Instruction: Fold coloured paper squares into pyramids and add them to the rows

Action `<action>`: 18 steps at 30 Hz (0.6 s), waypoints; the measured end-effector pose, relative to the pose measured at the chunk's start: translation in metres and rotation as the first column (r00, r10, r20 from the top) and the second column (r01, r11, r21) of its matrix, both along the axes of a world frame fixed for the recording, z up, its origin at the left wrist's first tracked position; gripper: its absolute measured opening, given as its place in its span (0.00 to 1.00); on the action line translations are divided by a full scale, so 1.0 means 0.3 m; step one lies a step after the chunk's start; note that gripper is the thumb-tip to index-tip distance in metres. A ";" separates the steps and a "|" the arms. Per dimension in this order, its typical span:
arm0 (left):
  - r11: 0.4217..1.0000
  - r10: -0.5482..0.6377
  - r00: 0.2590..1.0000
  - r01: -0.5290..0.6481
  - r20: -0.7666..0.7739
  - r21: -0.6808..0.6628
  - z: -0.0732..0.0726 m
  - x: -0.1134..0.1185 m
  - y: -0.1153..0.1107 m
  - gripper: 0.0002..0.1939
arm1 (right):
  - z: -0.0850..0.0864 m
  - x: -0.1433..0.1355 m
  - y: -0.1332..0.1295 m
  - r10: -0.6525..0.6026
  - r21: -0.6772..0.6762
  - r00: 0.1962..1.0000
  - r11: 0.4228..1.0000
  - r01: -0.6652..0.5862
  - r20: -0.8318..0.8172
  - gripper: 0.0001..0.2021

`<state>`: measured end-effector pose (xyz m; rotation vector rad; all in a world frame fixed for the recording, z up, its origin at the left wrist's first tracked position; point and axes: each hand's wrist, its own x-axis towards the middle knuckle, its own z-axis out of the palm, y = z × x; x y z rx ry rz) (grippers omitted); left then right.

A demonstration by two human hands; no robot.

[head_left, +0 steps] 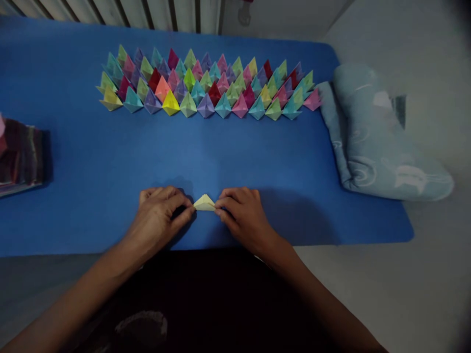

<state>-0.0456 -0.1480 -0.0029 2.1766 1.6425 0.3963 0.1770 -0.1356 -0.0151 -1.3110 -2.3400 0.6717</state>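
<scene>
Between my hands, close to the near edge of the blue table (121, 147), is a small pale yellow folded paper boat (204, 203). My left hand (160, 213) pinches its left tip between thumb and fingers. On the other side, my right hand (243, 213) pinches the right tip in the same way. The paper's peak points away from me, and its two end points are partly covered by my fingertips. Farther back, several rows of folded paper boats (206, 106) stand close together, in green, blue, purple, pink, red and yellow.
A folded grey-blue cloth with white patterns (368, 142) lies over the table's right end. At the left edge sits a dark reddish box-like stack (24, 154), partly cut off. Pale slats (184, 17) line the far side.
</scene>
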 end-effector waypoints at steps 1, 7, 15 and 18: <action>1.000 -0.001 1.000 0.001 0.001 0.002 0.000 0.001 0.000 0.11 | 0.000 0.000 0.001 -0.006 0.000 1.000 1.000 0.006 0.012 0.06; 1.000 0.005 1.000 -0.005 -0.003 -0.004 -0.003 -0.001 0.001 0.12 | 0.005 0.003 0.000 0.003 -0.015 1.000 1.000 -0.004 -0.015 0.04; 1.000 -0.005 1.000 0.005 -0.011 -0.006 0.002 0.001 0.005 0.11 | 0.002 0.003 0.003 -0.001 -0.040 0.999 0.999 0.000 -0.032 0.05; 1.000 0.003 1.000 -0.004 -0.015 -0.009 0.002 0.003 0.002 0.11 | 0.007 -0.008 0.003 -0.032 -0.053 0.999 0.998 0.031 -0.018 0.07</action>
